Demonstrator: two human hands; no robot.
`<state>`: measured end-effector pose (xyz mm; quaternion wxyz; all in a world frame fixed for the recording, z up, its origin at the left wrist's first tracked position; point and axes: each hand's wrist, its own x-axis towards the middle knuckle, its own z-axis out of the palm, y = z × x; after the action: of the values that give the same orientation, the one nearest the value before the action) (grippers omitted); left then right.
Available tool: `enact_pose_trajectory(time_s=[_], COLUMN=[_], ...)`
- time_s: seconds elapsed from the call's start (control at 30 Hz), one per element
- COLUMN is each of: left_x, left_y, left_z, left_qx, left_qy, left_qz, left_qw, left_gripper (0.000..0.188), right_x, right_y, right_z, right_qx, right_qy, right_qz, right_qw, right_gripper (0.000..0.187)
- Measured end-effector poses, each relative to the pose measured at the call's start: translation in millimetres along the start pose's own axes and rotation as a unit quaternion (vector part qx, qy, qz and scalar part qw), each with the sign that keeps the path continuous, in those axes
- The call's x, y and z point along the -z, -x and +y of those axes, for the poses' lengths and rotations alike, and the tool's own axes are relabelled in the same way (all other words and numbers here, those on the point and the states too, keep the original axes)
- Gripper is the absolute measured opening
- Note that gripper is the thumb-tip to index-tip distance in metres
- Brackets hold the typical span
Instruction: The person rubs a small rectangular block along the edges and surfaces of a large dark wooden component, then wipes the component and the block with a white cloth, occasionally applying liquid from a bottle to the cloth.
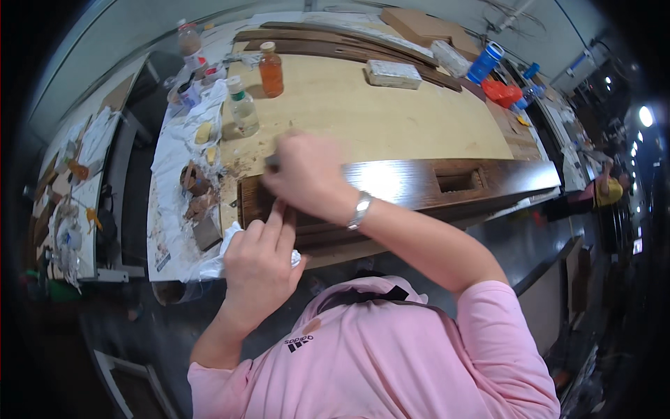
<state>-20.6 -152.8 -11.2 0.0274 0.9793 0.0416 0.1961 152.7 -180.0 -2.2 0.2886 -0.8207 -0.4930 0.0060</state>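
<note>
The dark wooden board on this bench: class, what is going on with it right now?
A person in a pink shirt leans over the dark wooden board, which lies across a pale plywood sheet. The right hand presses a small tool against the board's left end; what it is cannot be told. The left hand rests at the same end, holding a white cloth. Bottles stand further back.

On the pale wooden counter (391, 115) lies a long dark brown glossy wooden plank (419, 183) with a rectangular cut-out. The right hand (307, 174) presses on its left end, gripping a small thing I cannot make out. The left hand (259, 260) holds a crumpled white cloth (225, 253) against the plank's near edge. An orange liquid bottle (271, 70) stands behind.
</note>
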Motion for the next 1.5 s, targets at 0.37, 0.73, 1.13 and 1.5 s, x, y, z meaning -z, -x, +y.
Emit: enact_pose_trajectory(time_s=[0.37, 0.73, 1.13, 1.5], left_x=[1.0, -2.9, -2.3, -80.4], left_y=[-0.7, -1.4, -119.2, -174.2], left_z=[-1.5, 0.8, 79.7, 116.9], left_qx=[0.033, 0.058, -0.057, 0.044], left_qy=[0.062, 0.048, 0.096, 0.097], left_qz=[0.021, -0.013, 0.009, -0.018], left_qw=[0.997, 0.997, 0.994, 0.994], left_gripper=[0.063, 0.061, 0.056, 0.038], right_x=[91.8, 84.1, 149.0, 317.1], right_y=[70.8, 85.9, 123.7, 215.3], right_z=[131.2, 149.5, 245.1, 468.8], right_qx=[-0.209, -0.112, -0.140, -0.323], right_qy=[0.143, 0.123, 0.144, 0.192], right_qz=[0.071, 0.160, 0.173, 0.244], right_qw=[0.965, 0.973, 0.964, 0.894], right_gripper=[0.023, 0.019, 0.023, 0.026])
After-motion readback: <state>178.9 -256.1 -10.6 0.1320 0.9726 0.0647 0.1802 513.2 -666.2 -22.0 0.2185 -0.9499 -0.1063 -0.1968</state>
